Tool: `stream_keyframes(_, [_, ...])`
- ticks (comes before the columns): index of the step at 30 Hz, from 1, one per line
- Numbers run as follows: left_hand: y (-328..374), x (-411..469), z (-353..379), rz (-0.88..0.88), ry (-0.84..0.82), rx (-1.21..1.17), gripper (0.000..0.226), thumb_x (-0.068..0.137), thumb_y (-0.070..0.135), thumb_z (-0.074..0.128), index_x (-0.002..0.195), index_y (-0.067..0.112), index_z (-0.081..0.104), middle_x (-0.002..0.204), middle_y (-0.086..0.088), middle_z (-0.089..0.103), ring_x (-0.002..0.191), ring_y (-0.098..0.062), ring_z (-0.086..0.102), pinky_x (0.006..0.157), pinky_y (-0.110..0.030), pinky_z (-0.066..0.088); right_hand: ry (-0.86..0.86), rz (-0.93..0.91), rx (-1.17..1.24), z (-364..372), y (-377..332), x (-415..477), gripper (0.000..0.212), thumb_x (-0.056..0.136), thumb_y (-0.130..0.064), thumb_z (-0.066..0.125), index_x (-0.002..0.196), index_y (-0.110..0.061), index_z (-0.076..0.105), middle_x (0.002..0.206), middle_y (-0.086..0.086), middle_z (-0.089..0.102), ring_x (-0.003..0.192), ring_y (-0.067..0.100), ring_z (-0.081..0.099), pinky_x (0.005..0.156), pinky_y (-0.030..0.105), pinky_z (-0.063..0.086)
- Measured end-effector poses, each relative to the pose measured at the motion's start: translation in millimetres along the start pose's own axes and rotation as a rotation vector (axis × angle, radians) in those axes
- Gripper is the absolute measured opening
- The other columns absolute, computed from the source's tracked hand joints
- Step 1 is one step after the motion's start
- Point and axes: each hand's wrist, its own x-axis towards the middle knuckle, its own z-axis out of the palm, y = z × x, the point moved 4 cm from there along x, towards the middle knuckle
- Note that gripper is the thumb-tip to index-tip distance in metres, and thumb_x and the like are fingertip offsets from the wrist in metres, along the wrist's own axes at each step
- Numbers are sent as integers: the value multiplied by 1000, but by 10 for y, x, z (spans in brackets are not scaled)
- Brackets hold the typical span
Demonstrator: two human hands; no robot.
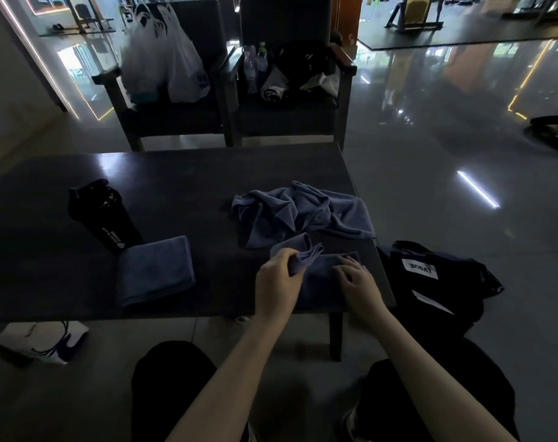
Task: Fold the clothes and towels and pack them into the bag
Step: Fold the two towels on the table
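On the dark table (pixel 175 173) near its front right corner lies a small blue-grey towel (pixel 319 279), partly folded. My left hand (pixel 277 285) grips a bunched edge of it and lifts it. My right hand (pixel 357 282) rests flat on the towel's right part, fingers spread. Behind it sprawls a crumpled blue-grey cloth (pixel 303 212). A folded blue-grey towel (pixel 155 269) lies at the front left. A black bag (pixel 437 282) with a white label sits on the floor right of the table.
A black shaker bottle (pixel 102 215) stands left of the folded towel. Two dark chairs (pixel 287 113) behind the table hold white plastic bags (pixel 162 55), water bottles and dark clothes. A white bag (pixel 45 342) lies on the floor at the left. My knees are below.
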Motion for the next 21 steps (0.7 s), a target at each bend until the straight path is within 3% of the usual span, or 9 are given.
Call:
stream_keyframes(2, [107, -23, 112, 47, -26, 23, 19, 81, 18, 73, 98, 11, 68, 88, -2, 72, 77, -13, 67, 64, -16, 48, 30, 51, 107, -72, -59, -39, 35, 100, -20, 41, 92, -7, 72, 113, 2, 66, 115, 12, 53, 113, 29, 12])
stream_keyframes(4, [184, -47, 209, 99, -67, 40, 20, 82, 16, 73, 100, 9, 68, 90, -4, 72, 78, -14, 68, 65, -13, 46, 50, 152, 244, -136, -92, -25, 48, 100, -30, 40, 62, -12, 62, 71, -4, 66, 81, 7, 58, 104, 26, 22])
stream_keyframes(6, [226, -63, 272, 149, -100, 65, 22, 82, 11, 72, 103, 7, 68, 93, -6, 72, 81, -15, 69, 68, -14, 49, 30, 252, 416, -155, -76, 38, 55, 97, -38, 46, 51, -9, 51, 49, -4, 53, 57, 11, 49, 75, 25, 36])
stream_keyframes(8, [246, -87, 304, 194, -135, 79, 25, 79, 5, 71, 103, 5, 68, 92, -7, 73, 81, -17, 70, 69, -20, 53, -18, 311, 491, -161, -66, 105, 51, 91, -41, 56, 61, 0, 59, 56, 4, 53, 57, 14, 47, 59, 27, 35])
stream_keyframes(12, [302, -125, 360, 381, -214, 149, 26, 73, -2, 70, 97, 5, 71, 86, -7, 73, 76, -21, 70, 71, -27, 56, -102, 312, 492, -186, -65, 189, 34, 86, -30, 67, 60, -8, 65, 59, 1, 59, 64, 13, 53, 62, 25, 40])
stream_keyframes(14, [326, -147, 365, 479, -230, 195, 24, 76, 3, 57, 95, 6, 72, 86, -6, 73, 77, -20, 70, 76, -28, 55, -138, 300, 470, -185, -49, 210, 30, 82, -25, 71, 58, -11, 62, 59, 2, 59, 62, 13, 53, 61, 26, 41])
stream_keyframes(16, [337, -181, 383, 550, -265, 235, 38, 77, 14, 41, 96, 7, 73, 92, -5, 74, 84, -17, 70, 84, -29, 53, -156, 303, 417, -174, -4, 227, 26, 79, -23, 73, 57, -13, 63, 62, 5, 61, 64, 16, 56, 63, 31, 43])
stream_keyframes(18, [283, -200, 412, 532, -277, 231, 41, 80, 24, 41, 103, 9, 72, 104, -4, 72, 98, -17, 68, 94, -33, 48, -132, 286, 369, -189, 16, 251, 20, 81, -19, 70, 63, -14, 63, 67, 5, 63, 68, 18, 58, 65, 32, 44])
stream_keyframes(21, [134, -196, 405, 358, -212, 225, 44, 90, 38, 42, 115, 12, 67, 120, -4, 66, 115, -19, 59, 102, -38, 42, -53, 220, 261, -317, 10, 282, 9, 88, -15, 61, 87, -6, 62, 80, 7, 62, 76, 19, 57, 64, 28, 42])
